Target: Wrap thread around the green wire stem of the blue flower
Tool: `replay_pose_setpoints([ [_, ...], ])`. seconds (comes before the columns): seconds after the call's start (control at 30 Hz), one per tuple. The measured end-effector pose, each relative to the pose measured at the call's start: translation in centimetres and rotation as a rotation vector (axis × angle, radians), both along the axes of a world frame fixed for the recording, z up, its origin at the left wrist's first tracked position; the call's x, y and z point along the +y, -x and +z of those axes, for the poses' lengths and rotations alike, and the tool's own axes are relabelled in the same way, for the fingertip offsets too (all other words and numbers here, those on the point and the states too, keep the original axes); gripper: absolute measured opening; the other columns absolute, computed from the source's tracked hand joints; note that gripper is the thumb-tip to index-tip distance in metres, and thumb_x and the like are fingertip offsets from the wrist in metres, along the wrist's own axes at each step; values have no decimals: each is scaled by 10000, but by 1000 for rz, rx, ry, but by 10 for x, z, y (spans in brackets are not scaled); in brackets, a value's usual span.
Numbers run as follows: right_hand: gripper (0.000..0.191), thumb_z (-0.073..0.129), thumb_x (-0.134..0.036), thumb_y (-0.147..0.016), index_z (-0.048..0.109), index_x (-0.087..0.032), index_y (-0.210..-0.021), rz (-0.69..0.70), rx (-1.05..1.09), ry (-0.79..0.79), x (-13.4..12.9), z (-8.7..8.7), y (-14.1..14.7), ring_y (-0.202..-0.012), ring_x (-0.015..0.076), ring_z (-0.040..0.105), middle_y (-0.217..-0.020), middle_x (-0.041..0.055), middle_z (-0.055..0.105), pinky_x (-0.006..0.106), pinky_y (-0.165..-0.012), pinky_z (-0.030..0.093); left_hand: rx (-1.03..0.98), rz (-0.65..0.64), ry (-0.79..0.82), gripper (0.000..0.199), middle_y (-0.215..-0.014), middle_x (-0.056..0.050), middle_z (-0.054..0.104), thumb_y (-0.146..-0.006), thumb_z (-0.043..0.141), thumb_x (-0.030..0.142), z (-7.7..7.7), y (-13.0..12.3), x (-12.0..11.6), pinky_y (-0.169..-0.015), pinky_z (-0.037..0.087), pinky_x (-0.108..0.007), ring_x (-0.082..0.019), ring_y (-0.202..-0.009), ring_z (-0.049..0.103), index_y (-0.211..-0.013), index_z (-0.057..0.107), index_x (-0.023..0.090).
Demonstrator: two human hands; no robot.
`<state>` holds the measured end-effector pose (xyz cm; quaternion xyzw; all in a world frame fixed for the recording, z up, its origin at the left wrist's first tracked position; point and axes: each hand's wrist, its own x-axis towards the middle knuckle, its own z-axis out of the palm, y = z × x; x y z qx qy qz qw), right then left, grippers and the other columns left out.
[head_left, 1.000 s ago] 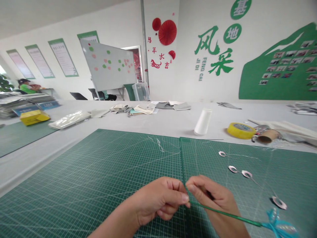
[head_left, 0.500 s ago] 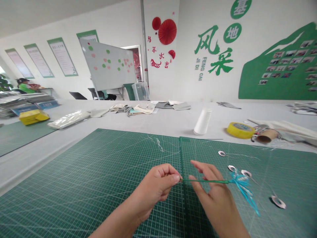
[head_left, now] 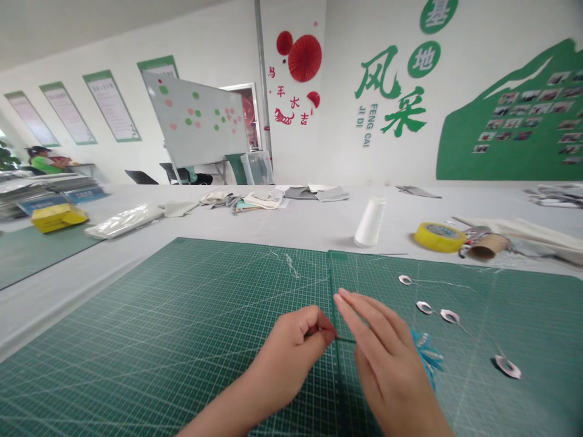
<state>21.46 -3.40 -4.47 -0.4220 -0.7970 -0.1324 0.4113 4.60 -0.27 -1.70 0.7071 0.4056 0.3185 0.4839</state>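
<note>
My left hand (head_left: pixel 296 343) pinches the tip of a thin green stem (head_left: pixel 346 340) between thumb and fingertips. Over the stem lies my right hand (head_left: pixel 387 358), its fingers stretched toward the left; its palm and thumb hide most of the stem. A blue looped flower (head_left: pixel 427 355) sticks out beyond the right hand, partly covered by it. Both hands are above the green cutting mat (head_left: pixel 204 315). Small pale rings with dark centres, one of them a ring (head_left: pixel 450 316) near the flower, lie to the right with thin threads.
Behind the mats stand a white thread cone (head_left: pixel 370 223), a yellow tape roll (head_left: pixel 439 237) and a cardboard tube (head_left: pixel 488 247). Cloth scraps (head_left: pixel 264 199) lie farther back. At left are a plastic packet (head_left: pixel 125 221) and a yellow box (head_left: pixel 59 217). A person (head_left: pixel 43 161) sits far left.
My right hand has come over the stem, its fingers now closer together and nearer my left hand. More of the stem and flower is covered. The view has shifted slightly.
</note>
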Motion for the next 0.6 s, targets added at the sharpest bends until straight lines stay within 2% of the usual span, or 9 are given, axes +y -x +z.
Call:
replay_pose_setpoints([
  [0.1,449,405,30,-896,524,-107,-1306,23,-60,27,3,-4,1,-1245,270,408,-1330,121,558,450,-977,374,113,-27,-174,208,-685,35,521,-895,444,153,-4,-1,-2,-608,336,-240,-117,-640,435,-695,494,181],
  [0.23,253,502,-39,-889,617,-149,-1085,25,1,87,4,-7,1,-1138,275,474,-1131,102,665,462,-927,387,289,-25,-332,200,-746,19,593,-928,432,186,-7,1,-5,-621,350,-251,-132,-665,497,-765,547,191],
  [0.37,114,513,-111,-913,586,-190,-952,9,105,139,0,-3,0,-962,251,549,-960,72,672,439,-831,415,314,6,-333,190,-765,17,618,-942,436,210,-6,3,-4,-628,363,-252,-139,-687,535,-825,584,201],
  [0.5,131,409,-121,-936,517,-197,-936,48,196,271,-11,2,3,-707,172,582,-785,26,613,316,-643,450,299,63,-311,171,-749,20,616,-928,451,192,-3,3,-2,-619,358,-252,-139,-678,531,-822,585,202],
  [0.6,143,401,-117,-921,508,-210,-937,95,191,324,-17,2,6,-596,135,578,-713,-11,591,264,-565,444,281,91,-300,181,-748,15,615,-928,449,194,0,2,-2,-618,358,-254,-140,-678,530,-803,581,195],
])
